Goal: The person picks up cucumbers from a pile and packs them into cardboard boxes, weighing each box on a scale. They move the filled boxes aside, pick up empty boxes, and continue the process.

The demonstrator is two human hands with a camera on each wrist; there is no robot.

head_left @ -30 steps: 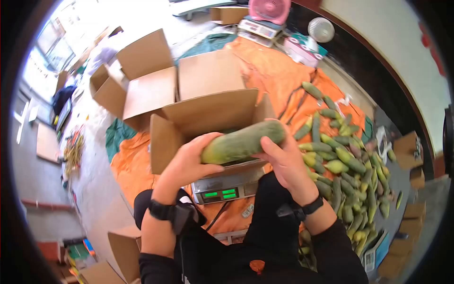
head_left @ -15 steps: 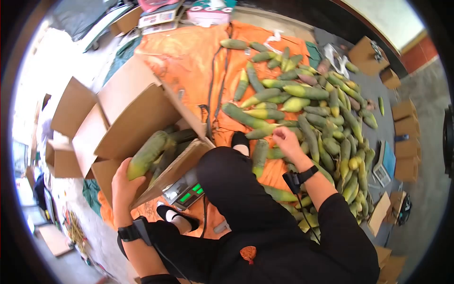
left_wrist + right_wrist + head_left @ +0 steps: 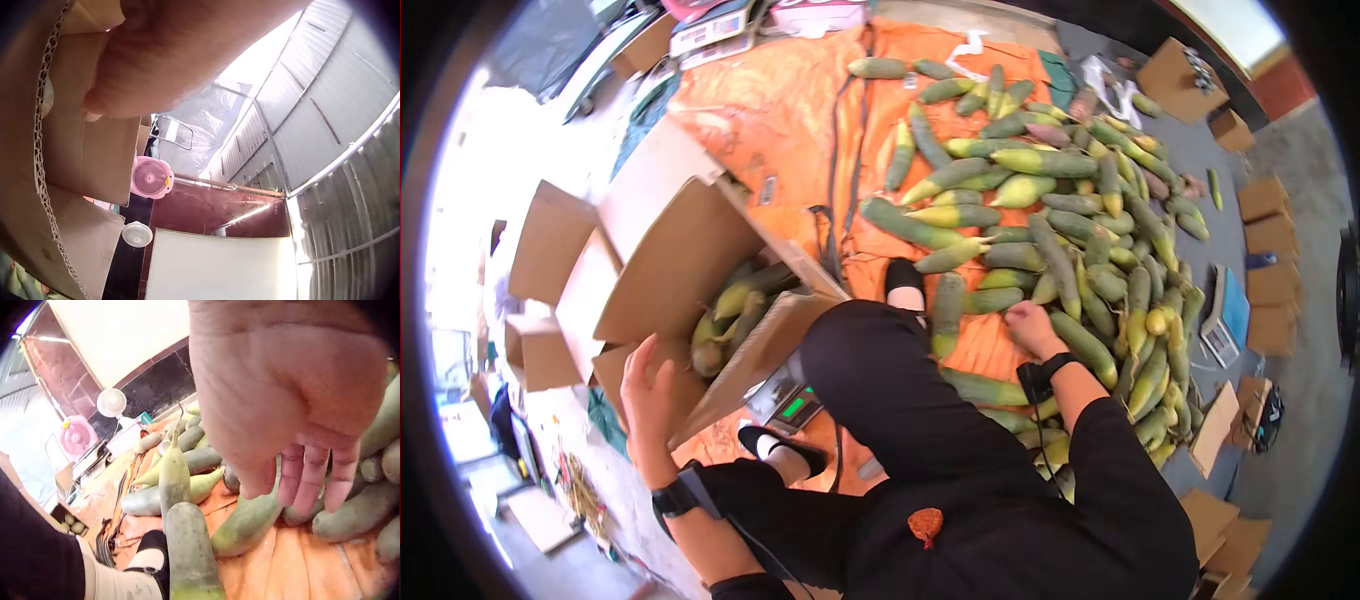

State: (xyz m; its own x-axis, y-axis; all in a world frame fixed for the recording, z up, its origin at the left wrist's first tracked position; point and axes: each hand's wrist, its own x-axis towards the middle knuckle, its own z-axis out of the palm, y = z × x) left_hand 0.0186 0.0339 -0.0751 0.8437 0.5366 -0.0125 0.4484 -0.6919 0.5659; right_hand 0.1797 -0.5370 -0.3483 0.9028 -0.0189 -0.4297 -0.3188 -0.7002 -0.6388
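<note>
My left hand (image 3: 648,400) is beside the near left edge of an open cardboard box (image 3: 680,260), fingers apart and holding nothing. Inside the box lie several green radishes (image 3: 745,310) with pale yellowish ends. Over at the right, my right hand (image 3: 1032,328) hangs low above a large heap of green radishes (image 3: 1025,190). The right wrist view shows its fingers (image 3: 312,481) pointing down, loosely bent, close to a radish (image 3: 250,519) on the orange sheet. Nothing is gripped in that hand.
Under the box stands a scale (image 3: 795,405) with a lit green display. An orange sheet (image 3: 790,110) covers the floor, a dark strap (image 3: 845,150) lying across it. More cardboard boxes (image 3: 1270,270) line the right side. A pink fan (image 3: 152,178) shows in the left wrist view.
Both hands held one radish over the box; the left hand then lowered it in and has let go. The right hand went right to the heap. The head view has swung right.
</note>
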